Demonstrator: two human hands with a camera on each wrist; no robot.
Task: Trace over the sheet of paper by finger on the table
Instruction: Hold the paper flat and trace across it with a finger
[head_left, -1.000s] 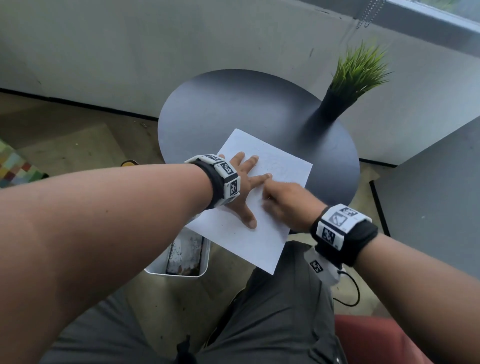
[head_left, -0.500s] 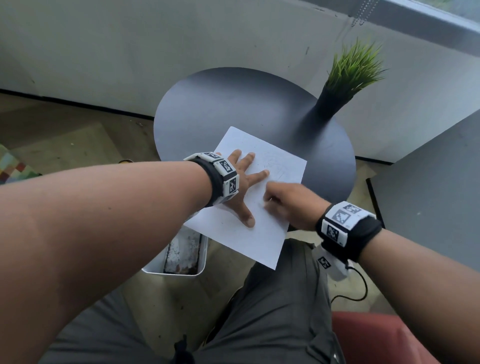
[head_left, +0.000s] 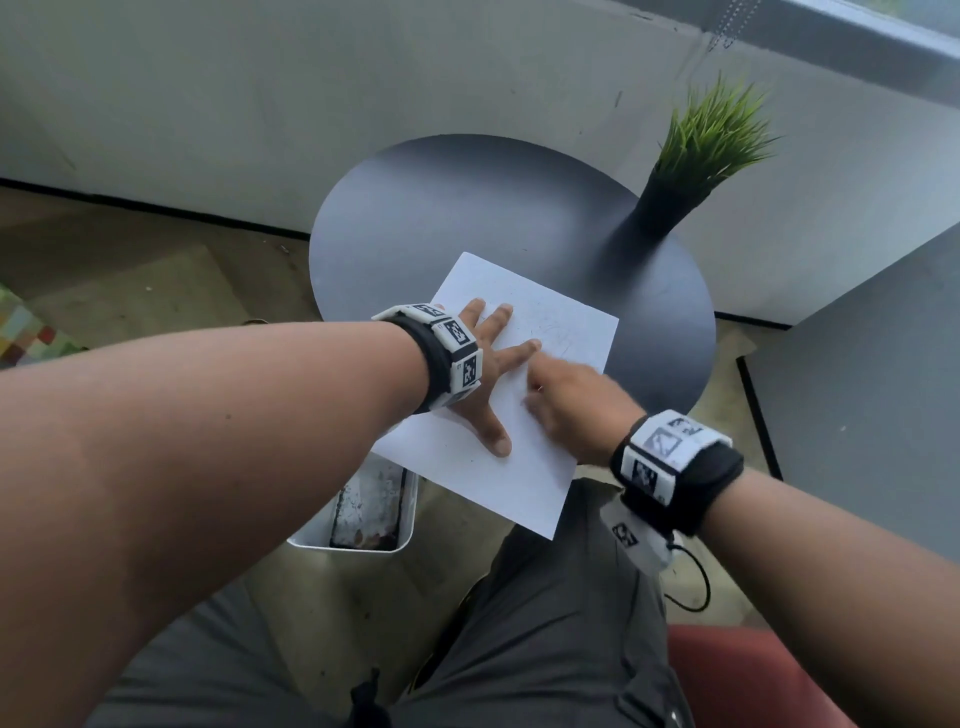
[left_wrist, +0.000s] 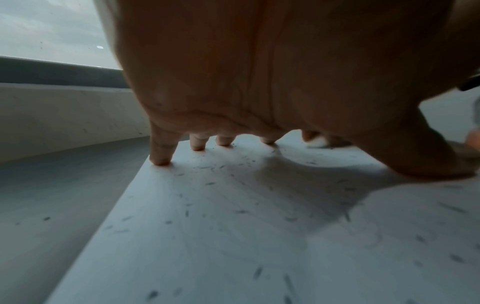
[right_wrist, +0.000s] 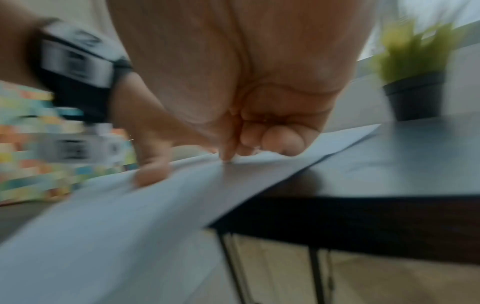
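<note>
A white sheet of paper (head_left: 467, 467) with faint pencil marks lies on the round dark table (head_left: 441, 218), and its near corner overhangs the table's edge. My left hand (head_left: 493, 358) lies flat on the sheet with its fingers spread, and in the left wrist view its fingertips (left_wrist: 161, 160) press the paper (left_wrist: 233, 226) down. My right hand (head_left: 576, 400) is just right of it and blurred by motion. In the right wrist view its index fingertip (right_wrist: 226, 157) touches the paper (right_wrist: 130, 216) while the other fingers are curled into the palm.
A green grass plant in a black pot (head_left: 691, 171) stands at the table's far right. A white bin (head_left: 363, 519) sits on the floor under the near edge. A grey surface (head_left: 857, 389) lies to the right, with a wall behind.
My right hand has shifted a little across the sheet near the left index finger and is now blurred. The left hand and the paper have stayed put.
</note>
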